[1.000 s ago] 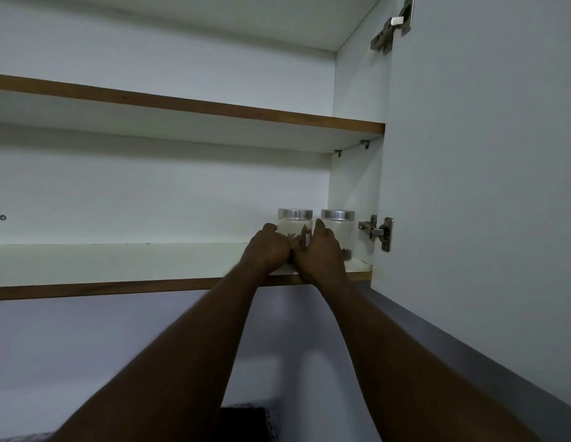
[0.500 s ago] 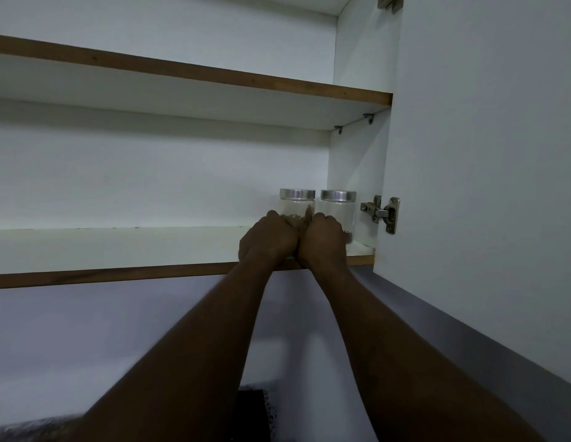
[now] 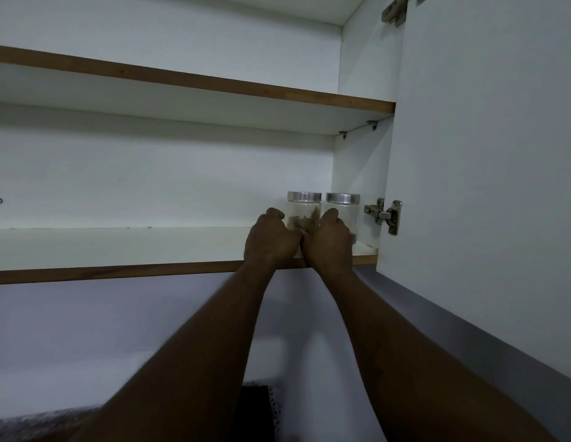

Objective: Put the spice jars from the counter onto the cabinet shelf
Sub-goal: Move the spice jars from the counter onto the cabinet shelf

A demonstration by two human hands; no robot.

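Head view: two spice jars are standing upright on the lower shelf (image 3: 118, 247) of the open cabinet, at its right end by the side wall. Their long axes are running straight up and their silver lids are facing the upper shelf (image 3: 195, 81). The left jar (image 3: 304, 208) is showing brownish contents through clear glass. The right jar (image 3: 343, 206) is sitting just beside it, looking paler, with its lid at much the same height.

Both arms are reaching up from below. The left hand (image 3: 271, 238) is sitting at the shelf's front edge, fingers curled, in front of the left jar's lower left side. The right hand (image 3: 330, 240) is pressing alongside it, fingers curled too, covering the right jar's lower half. The left jar is showing in the gap above the two hands. The backs of the hands are facing the camera, so whether the fingers are actually gripping the glass cannot be told.

The white cabinet door (image 3: 485, 154) is hanging open on the right, its metal hinge (image 3: 384, 215) near the right jar.
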